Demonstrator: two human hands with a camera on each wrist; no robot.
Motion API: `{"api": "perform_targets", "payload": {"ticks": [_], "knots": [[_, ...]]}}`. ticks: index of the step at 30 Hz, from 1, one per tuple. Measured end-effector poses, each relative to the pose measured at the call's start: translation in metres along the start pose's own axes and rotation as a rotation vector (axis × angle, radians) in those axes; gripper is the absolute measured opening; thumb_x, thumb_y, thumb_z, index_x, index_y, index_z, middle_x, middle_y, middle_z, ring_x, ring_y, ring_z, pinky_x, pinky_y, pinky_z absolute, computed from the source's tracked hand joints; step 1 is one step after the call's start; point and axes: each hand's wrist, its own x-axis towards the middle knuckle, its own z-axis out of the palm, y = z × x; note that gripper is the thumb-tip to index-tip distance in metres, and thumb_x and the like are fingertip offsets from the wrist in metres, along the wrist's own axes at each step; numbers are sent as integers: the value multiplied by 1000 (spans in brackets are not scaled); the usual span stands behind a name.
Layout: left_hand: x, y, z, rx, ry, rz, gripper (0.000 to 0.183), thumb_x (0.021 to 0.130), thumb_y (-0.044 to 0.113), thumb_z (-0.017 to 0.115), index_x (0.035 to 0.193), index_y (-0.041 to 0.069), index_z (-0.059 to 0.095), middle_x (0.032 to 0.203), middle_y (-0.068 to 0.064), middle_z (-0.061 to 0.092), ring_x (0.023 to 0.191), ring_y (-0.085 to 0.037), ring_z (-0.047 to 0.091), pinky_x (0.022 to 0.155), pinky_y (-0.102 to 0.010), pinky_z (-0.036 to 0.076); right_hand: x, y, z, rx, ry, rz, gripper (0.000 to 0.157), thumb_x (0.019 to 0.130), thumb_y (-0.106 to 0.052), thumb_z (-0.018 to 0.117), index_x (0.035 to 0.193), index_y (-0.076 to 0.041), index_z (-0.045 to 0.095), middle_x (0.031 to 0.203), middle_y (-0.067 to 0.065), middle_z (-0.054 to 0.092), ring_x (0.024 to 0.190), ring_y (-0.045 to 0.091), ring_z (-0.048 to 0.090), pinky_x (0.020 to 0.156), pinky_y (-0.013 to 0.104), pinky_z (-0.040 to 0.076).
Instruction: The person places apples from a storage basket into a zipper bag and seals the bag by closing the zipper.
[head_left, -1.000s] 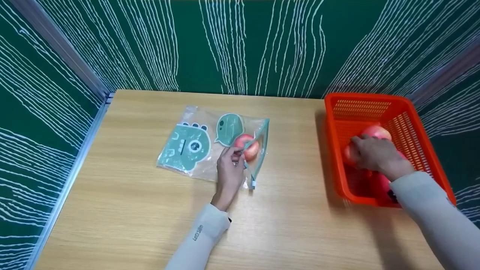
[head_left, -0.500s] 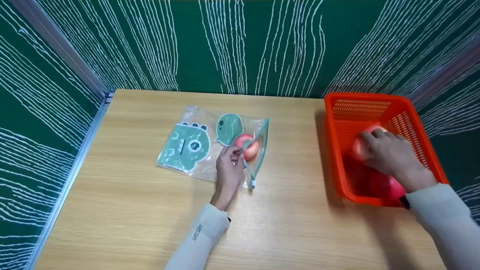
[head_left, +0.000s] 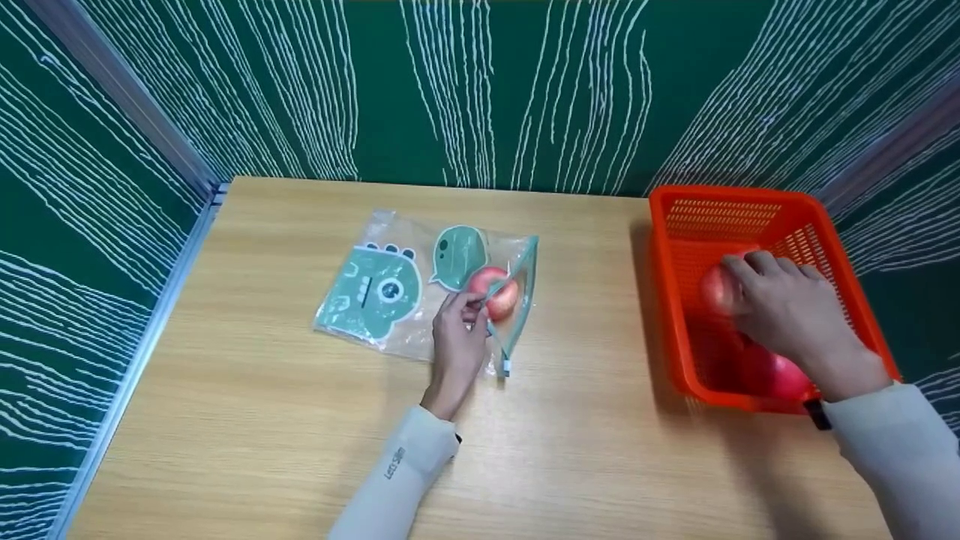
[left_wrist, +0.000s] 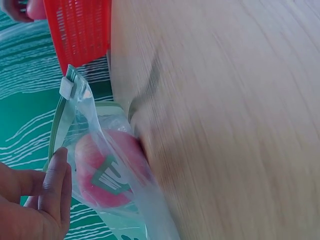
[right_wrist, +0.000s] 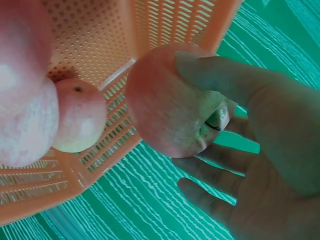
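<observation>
R fingers (right_wrist: 212,175) clamped round an apple (right_wrist: 165,97), thumb opp. the others, w/ the basket (head_left: 727,193) around them; can't tell if it's off the bottom. L fingers (left_wrist: 54,182) pinch the lip of the clear bag (head_left: 420,300), lying on the worktop (head_left: 592,360); bagged apple (left_wrist: 90,160) is just beyond them, nr the mouth. To do it well, I'd say: grip at the widest part, go straight up past the rim, then across toward L fingers. Lip should be held high so mouth gapes; prob. nudge the bagged apple deeper for room. Thin bag might flop if L pinch slips.

Count: 1 bag, 1 basket, 1 apple bagged, 1 in R fingers, 3 other apples visible beyond R fingers ( (right_wrist: 22,55), (right_wrist: 22,127), (right_wrist: 80,117)); poss. more hidden. 1 slider (head_left: 507,368), nearer the person than L fingertips.
</observation>
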Motion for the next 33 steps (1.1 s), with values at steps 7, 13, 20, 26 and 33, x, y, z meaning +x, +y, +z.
{"api": "perform_targets", "payload": {"ticks": [7, 13, 20, 26, 33], "knots": [[-1, -1, 2, -1, 18, 27, 22, 94, -13, 67, 112, -2, 73, 105, -13, 68, 85, -21, 70, 70, -24, 60, 2, -12, -5, -30, 72, -35, 98, 61, -1, 98, 149, -6, 53, 135, 29, 60, 113, 53, 59, 94, 76, 50], [-1, 0, 2, 4, 13, 20, 22, 94, -12, 67, 113, -2, 73, 106, -13, 68, 86, -20, 68, 70, -24, 59, 7, -21, -10, -1, 84, -32, 102, 60, -2, 98, 151, -8, 52, 138, 28, 59, 117, 53, 57, 97, 78, 48], [0, 0, 2, 1, 7, 1, 22, 94, -11, 68, 114, -2, 73, 107, -13, 68, 88, -21, 68, 71, -25, 60, 14, -36, -9, 12, 65, -24, 107, 57, -3, 100, 153, -9, 51, 144, 28, 55, 121, 53, 54, 98, 76, 48], [0, 0, 2, -5, 4, 4, 22, 94, -12, 68, 114, -3, 73, 107, -13, 68, 87, -21, 68, 72, -25, 61, 20, -53, -6, 32, 71, -48, 106, 59, -4, 99, 153, -10, 51, 146, 26, 55, 125, 51, 54, 102, 74, 47], [0, -1, 3, -8, 17, 40, 22, 93, -13, 68, 112, -4, 73, 105, -14, 69, 86, -22, 69, 72, -25, 61, 29, -76, 6, 53, 131, -110, 99, 62, -12, 101, 149, -8, 54, 140, 26, 59, 120, 49, 59, 97, 72, 52]]}}
